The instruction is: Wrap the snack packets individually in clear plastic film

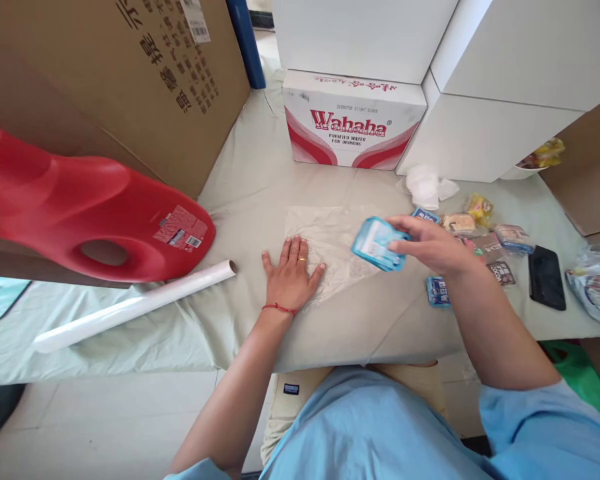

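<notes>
My left hand point(293, 273) lies flat, fingers spread, on the left edge of a clear plastic sheet point(330, 233) spread over the pale cloth-covered table point(250, 193). A ring and a red wrist string show on it. My right hand point(430, 243) holds a small light-blue packet point(377, 243) just above the right side of the sheet. Several small snack packets point(485, 233) lie to the right of that hand, one blue packet point(437, 292) under the wrist.
A big red jug point(80, 207) lies on its side at the left beside a white roll point(135, 305). A Wahaha box point(353, 120) and white cabinets stand behind. A crumpled tissue point(425, 185), black phone point(547, 277) and plastic bag point(595, 280) sit right.
</notes>
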Tool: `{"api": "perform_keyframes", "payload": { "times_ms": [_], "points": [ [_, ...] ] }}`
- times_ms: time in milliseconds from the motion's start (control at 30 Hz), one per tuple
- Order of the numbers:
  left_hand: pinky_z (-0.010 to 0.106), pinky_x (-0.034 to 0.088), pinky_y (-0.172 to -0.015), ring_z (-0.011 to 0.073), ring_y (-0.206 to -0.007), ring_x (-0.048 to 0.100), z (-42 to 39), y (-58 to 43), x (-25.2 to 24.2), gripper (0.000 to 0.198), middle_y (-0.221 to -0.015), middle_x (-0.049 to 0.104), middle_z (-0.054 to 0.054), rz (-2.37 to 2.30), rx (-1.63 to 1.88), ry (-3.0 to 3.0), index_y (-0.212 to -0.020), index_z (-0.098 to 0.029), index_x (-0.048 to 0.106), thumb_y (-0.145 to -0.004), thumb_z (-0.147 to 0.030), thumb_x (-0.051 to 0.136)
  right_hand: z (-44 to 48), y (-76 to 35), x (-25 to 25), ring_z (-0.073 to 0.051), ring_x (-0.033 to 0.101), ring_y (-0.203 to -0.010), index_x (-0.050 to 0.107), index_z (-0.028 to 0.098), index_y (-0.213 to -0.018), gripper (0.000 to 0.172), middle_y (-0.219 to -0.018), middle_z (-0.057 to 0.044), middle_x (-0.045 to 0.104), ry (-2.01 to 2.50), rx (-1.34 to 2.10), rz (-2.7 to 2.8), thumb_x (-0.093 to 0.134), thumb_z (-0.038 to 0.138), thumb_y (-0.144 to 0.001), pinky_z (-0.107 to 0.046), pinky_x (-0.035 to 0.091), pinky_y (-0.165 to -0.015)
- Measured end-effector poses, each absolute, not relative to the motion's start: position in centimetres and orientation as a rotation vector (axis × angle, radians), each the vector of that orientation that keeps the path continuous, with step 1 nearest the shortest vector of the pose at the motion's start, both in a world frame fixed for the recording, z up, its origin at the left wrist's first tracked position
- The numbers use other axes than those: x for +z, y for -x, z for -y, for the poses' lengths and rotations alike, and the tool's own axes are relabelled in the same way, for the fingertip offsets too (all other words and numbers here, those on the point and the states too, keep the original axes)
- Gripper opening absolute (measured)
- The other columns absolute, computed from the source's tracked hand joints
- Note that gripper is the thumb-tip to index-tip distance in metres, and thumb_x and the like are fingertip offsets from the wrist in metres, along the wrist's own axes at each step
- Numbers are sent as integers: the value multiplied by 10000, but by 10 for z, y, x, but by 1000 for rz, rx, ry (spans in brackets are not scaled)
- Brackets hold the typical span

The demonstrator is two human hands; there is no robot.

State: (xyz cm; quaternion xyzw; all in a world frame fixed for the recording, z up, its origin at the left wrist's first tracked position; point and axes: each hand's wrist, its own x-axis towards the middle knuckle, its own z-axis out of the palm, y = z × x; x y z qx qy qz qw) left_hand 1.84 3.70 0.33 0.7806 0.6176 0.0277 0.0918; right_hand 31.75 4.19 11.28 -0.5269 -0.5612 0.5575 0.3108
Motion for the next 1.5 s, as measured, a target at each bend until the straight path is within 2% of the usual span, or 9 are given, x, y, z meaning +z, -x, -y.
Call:
{"api": "perform_keyframes", "payload": {
  "times_ms": [167, 267, 567, 733, 967, 1067, 1200, 1367, 1500],
  "points": [
    [754, 95, -1271, 327, -1640, 222, -37, -19, 3, 758, -1748, 252, 150, -1838, 90, -2321, -1680, -177, 282, -1057, -608, 244, -115, -272, 81, -222, 681, -939, 761, 179, -1108, 404, -1030, -39, 764, 1319, 1572, 1797, 789, 422, -786, -333, 548, -849],
    [755, 89, -1273, 326, -1640, 222, -38, -19, 2, 761, -1751, 245, 137, -1834, 86, -2308, -1684, -178, 270, -1055, -607, 248, -137, -256, 59, -227, 689, -1001, 767, 180, -1135, 359, -1092, -33, 781, 1317, 1552, 1968, 717, 374, -838, -331, 546, -907],
    [756, 77, -1274, 342, -1642, 207, -37, -17, 0, 765, -1756, 245, 124, -1822, 110, -2322, -1688, -193, 261, -1051, -616, 243, -142, -259, 41, -270, 647, -1268, 682, 216, -1409, 488, -1439, -79, 685, 1266, 1402, 2317, 622, 331, -938, -422, 483, -1113],
    [740, 52, -1284, 318, -1644, 209, -37, -17, -1, 763, -1758, 230, 120, -1823, 125, -2323, -1687, -184, 260, -1054, -609, 239, -147, -267, 41, -270, 675, -1193, 704, 229, -1397, 483, -1380, -59, 723, 1273, 1416, 2378, 612, 323, -933, -399, 500, -1058],
    [744, 71, -1282, 327, -1642, 213, -37, -18, 1, 763, -1758, 236, 121, -1826, 123, -2313, -1687, -188, 261, -1051, -610, 252, -144, -268, 48, -315, 588, -1154, 644, 249, -1474, 516, -1327, -97, 721, 1390, 1046, 2703, 500, 311, -982, -474, 412, -1087],
    [742, 73, -1283, 328, -1639, 222, -37, -18, 1, 755, -1757, 240, 121, -1830, 118, -2313, -1685, -198, 275, -1050, -607, 258, -143, -265, 48, -339, 551, -1175, 678, 245, -1429, 488, -1245, -138, 713, 1476, 948, 2710, 524, 336, -975, -496, 382, -1102],
    [746, 75, -1280, 333, -1639, 221, -37, -18, 0, 756, -1756, 247, 119, -1838, 122, -2311, -1686, -209, 273, -1047, -614, 269, -135, -273, 47, -357, 525, -1242, 706, 176, -1364, 469, -1354, -186, 648, 1616, 687, 2457, 516, 355, -974, -510, 360, -1146],
    [748, 72, -1279, 320, -1640, 218, -37, -18, 0, 755, -1755, 244, 120, -1834, 121, -2307, -1684, -192, 270, -1052, -605, 263, -75, -320, 50, -343, 625, -1097, 741, 201, -1225, 415, -1154, -158, 723, 1936, 344, 1794, 433, 341, -985, -487, 482, -998],
    [743, 88, -1281, 313, -1641, 217, -37, -18, 0, 748, -1754, 247, 120, -1832, 127, -2329, -1683, -195, 276, -1055, -601, 248, -15, -341, 44, -352, 642, -916, 802, 257, -1012, 280, -1005, -178, 703, 2325, 367, 1843, 544, 332, -935, -469, 482, -817]
  ]
}}
